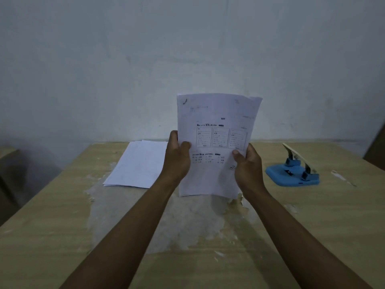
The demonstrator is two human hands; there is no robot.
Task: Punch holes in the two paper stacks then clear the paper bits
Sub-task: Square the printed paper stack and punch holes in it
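Note:
A printed paper stack (216, 122) stands upright in front of me, its lower edge at the tabletop. My left hand (177, 157) grips its left edge and my right hand (248, 163) grips its right edge, thumbs on the front sheet. A second paper stack (137, 163) lies flat on the table to the left, near the far edge. A blue hole punch (293, 172) with a raised metal lever sits on the table to the right, apart from both hands.
The wooden table (62, 226) has a worn, whitish patch in its middle. A pale wall rises right behind its far edge. A dark object (375, 147) leans at the far right, and a low surface (8, 155) shows at the left.

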